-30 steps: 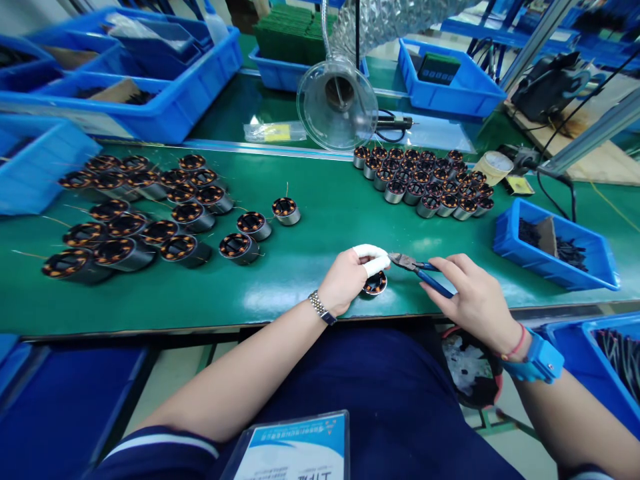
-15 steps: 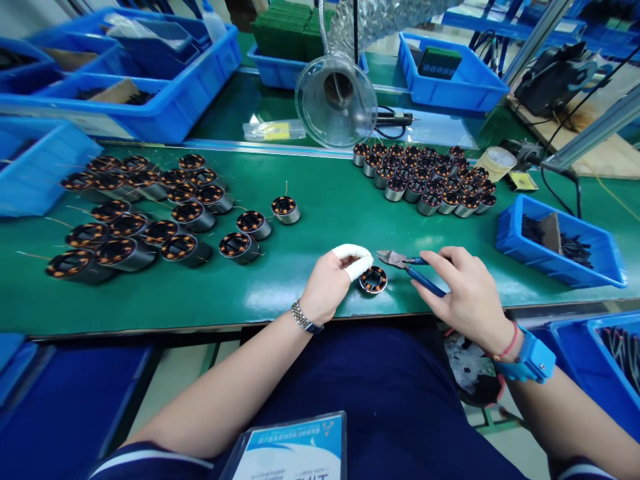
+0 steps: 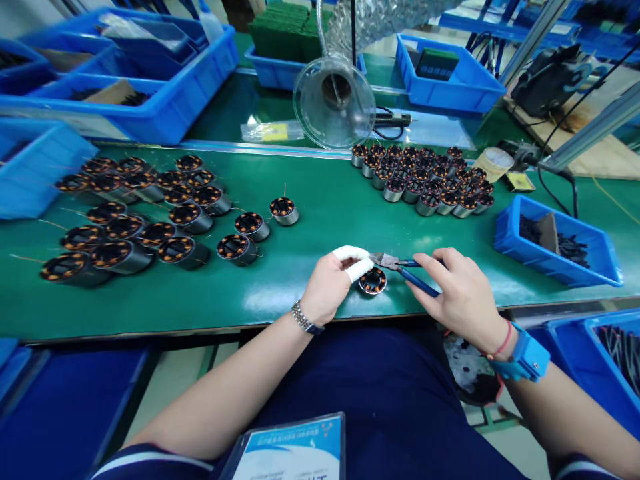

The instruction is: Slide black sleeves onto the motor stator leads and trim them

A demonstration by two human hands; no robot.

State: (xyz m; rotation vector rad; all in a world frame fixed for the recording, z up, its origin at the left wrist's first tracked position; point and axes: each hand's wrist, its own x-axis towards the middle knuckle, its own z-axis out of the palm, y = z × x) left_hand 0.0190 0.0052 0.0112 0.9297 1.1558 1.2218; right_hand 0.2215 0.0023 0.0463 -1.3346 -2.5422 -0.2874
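Observation:
My left hand (image 3: pixel 333 283), with white covers on thumb and forefinger, is closed in a pinch beside a small ring-shaped motor stator (image 3: pixel 373 281) with copper windings. What is between those fingertips is too small to make out. My right hand (image 3: pixel 457 290) grips blue-handled pliers (image 3: pixel 387 261), their handles somewhat apart. The plier jaws reach the left fingertips, just above the stator's far rim. The stator sits upright on the green bench mat (image 3: pixel 320 233).
Several stators with loose wire ends (image 3: pixel 185 217) stand at left; a tight group of stators (image 3: pixel 430 177) stands back right. A blue bin of black pieces (image 3: pixel 555 267) lies right of my right hand. A clear fume hood (image 3: pixel 313 100) hangs behind, near blue bins (image 3: pixel 450 87).
My right hand has moved the pliers slightly left, bringing the jaws to the left fingertips. My left hand and the stator stay nearly where they were.

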